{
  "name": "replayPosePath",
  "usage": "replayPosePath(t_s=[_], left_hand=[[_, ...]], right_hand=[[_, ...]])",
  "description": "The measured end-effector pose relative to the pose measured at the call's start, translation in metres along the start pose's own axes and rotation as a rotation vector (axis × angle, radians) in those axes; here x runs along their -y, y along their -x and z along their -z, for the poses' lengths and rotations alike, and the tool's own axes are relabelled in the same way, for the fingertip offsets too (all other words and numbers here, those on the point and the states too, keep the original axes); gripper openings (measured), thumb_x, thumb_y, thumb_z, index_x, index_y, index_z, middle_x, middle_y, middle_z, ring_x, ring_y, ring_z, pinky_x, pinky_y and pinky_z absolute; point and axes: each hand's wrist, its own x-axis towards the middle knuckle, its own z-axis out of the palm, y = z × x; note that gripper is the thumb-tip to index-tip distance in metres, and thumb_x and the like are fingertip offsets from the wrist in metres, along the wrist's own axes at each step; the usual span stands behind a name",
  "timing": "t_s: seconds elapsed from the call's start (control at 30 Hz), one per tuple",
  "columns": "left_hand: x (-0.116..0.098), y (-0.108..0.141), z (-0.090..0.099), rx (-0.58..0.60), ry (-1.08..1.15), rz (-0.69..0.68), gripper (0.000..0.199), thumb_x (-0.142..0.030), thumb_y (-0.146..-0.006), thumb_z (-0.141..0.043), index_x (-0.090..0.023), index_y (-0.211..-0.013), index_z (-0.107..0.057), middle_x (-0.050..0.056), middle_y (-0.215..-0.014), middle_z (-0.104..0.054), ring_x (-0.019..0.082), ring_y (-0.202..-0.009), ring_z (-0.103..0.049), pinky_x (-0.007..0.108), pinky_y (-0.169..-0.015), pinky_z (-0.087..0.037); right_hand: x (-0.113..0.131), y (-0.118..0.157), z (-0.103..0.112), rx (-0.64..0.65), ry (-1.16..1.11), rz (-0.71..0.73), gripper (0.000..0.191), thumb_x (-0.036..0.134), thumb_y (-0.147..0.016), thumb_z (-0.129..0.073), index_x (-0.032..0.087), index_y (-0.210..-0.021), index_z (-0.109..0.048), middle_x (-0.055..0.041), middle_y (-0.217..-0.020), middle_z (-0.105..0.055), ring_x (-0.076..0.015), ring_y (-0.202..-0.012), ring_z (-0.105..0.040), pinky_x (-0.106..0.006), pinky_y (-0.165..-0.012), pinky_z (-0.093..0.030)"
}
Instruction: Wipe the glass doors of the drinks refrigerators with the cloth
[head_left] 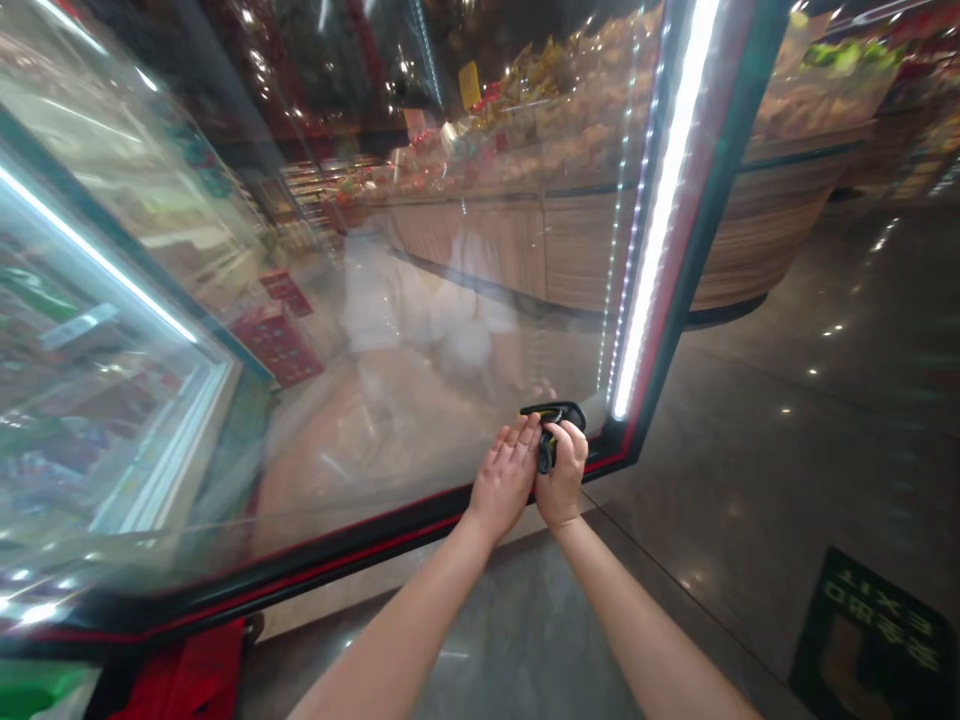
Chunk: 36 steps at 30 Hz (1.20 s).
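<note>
Low against a glass door (420, 400) my two hands are side by side, near its lower right corner. My right hand (561, 475) has its fingers curled round a small black object (564, 410) with a yellow-green edge. Its kind I cannot make out. My left hand (508, 475) lies flat, fingers stretched out, and its fingertips touch or nearly touch that object's left side. The door's dark frame (360, 543) with a red strip runs just beneath both hands. Part of the black object is hidden by my fingers.
A bright light strip (667, 200) lines the door's right edge. At left, a lit display case (90, 400) holds packaged goods. Wooden produce stands (772, 220) are beyond the glass. A dark green exit sign (874, 640) lies on the grey floor (750, 480), and something red (187, 675) is at lower left.
</note>
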Motion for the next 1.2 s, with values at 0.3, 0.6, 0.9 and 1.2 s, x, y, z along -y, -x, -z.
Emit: replayPosePath(t_s=[0.3, 0.6, 0.9, 1.2], left_hand=[[0.001, 0.059, -0.021, 0.152, 0.043, -0.024, 0.059, -0.013, -0.094, -0.039, -0.013, -0.153, -0.037, 0.007, -0.161, -0.036, 0.020, -0.148, -0.036, 0.037, -0.121, -0.035], [0.047, 0.076, 0.006, 0.072, 0.061, 0.058, 0.069, -0.011, -0.092, -0.041, -0.009, -0.158, -0.020, 0.011, -0.164, -0.027, 0.022, -0.154, -0.021, 0.041, -0.125, -0.026], [0.019, 0.079, -0.012, 0.165, 0.121, 0.021, 0.061, -0.013, -0.096, -0.038, -0.015, -0.156, -0.030, 0.007, -0.161, -0.035, 0.019, -0.150, -0.032, 0.040, -0.123, -0.031], [0.063, 0.124, 0.001, 0.066, 0.052, 0.126, 0.064, -0.009, -0.092, -0.040, -0.011, -0.155, -0.032, 0.011, -0.160, -0.036, 0.024, -0.151, -0.031, 0.043, -0.123, -0.030]], right_hand=[[0.004, 0.026, 0.019, 0.280, 0.025, 0.050, 0.054, 0.003, -0.066, -0.046, 0.024, -0.112, -0.064, -0.0076, -0.108, -0.057, -0.0247, -0.105, -0.053, -0.041, -0.092, -0.048], [0.052, 0.016, -0.004, 0.417, 0.029, 0.171, 0.060, 0.007, -0.073, -0.049, 0.021, -0.131, -0.057, -0.0117, -0.124, -0.056, -0.0275, -0.112, -0.051, -0.044, -0.097, -0.042], [0.024, 0.018, 0.025, 0.479, 0.071, 0.132, 0.057, 0.003, -0.069, -0.048, 0.022, -0.121, -0.063, -0.0103, -0.114, -0.057, -0.0275, -0.104, -0.050, -0.042, -0.092, -0.045], [0.073, 0.027, -0.010, 0.554, 0.135, 0.397, 0.056, 0.005, -0.079, -0.050, 0.021, -0.133, -0.059, -0.0126, -0.122, -0.057, -0.0263, -0.111, -0.053, -0.040, -0.094, -0.043]])
